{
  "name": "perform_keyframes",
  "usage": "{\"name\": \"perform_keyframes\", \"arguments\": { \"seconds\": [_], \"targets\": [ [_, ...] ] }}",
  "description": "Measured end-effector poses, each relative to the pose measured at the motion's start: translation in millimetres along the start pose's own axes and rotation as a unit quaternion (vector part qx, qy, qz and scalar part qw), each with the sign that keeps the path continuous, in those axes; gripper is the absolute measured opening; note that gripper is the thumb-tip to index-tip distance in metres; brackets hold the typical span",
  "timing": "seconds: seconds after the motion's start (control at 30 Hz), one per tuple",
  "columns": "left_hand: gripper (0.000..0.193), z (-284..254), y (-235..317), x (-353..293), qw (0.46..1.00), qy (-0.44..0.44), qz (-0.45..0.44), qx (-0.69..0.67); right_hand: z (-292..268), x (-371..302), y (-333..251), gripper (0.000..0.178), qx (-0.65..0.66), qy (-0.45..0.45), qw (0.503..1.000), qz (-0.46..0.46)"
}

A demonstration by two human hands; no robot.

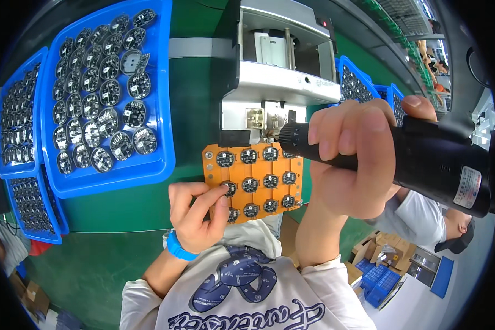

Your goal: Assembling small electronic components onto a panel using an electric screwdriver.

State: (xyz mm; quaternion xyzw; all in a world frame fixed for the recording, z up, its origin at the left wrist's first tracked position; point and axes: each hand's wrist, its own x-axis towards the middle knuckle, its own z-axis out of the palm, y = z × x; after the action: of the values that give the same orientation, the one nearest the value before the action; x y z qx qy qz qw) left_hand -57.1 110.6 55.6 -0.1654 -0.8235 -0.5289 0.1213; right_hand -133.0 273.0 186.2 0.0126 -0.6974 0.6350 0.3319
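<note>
My right hand [357,157] is wrapped round a black electric screwdriver [429,159], held nearly level. Its front end points left, at the metal front of a screw feeder [286,80]; the bit's tip is too small to make out. Below the feeder lies an orange fixture plate [260,169] with rows of round circuit boards seated in it. My left hand [199,220] is at the plate's left side, fingers curled, with the fingertips at the edge of a round circuit board [232,190] in the middle row.
A large blue tray [168,110] of round boards stands on the green table at the left, with smaller blue trays [38,110] beyond it. More blue trays [344,66] sit right of the feeder. At the far right is another person [423,220], near cartons and a blue crate [379,280].
</note>
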Motion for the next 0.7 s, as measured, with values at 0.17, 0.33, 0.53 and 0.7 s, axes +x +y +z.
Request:
{"name": "perform_keyframes", "arguments": {
  "seconds": [0.17, 0.33, 0.53, 0.7],
  "targets": [
    [0.016, -2, 3, 0, 1.0, -0.011, -0.012, 0.002, -8, -1, 20, 0.027, -0.073, -0.029, 0.992, -0.097],
    [0.016, -3, 3, -1, 1.0, -0.008, -0.013, -0.001, -23, 6, 15, 0.028, -0.218, -0.098, 0.959, -0.15],
    [0.016, -3, 4, -1, 1.0, -0.01, -0.008, 0.003, -25, -27, -12, 0.048, 0.106, 0.024, 0.994, 0.004],
    [0.023, -4, 3, -3, 1.0, -0.017, -0.006, -0.011, -72, -66, -40, 0.04, 0.049, 0.057, 0.997, 0.015]
  ]
}}
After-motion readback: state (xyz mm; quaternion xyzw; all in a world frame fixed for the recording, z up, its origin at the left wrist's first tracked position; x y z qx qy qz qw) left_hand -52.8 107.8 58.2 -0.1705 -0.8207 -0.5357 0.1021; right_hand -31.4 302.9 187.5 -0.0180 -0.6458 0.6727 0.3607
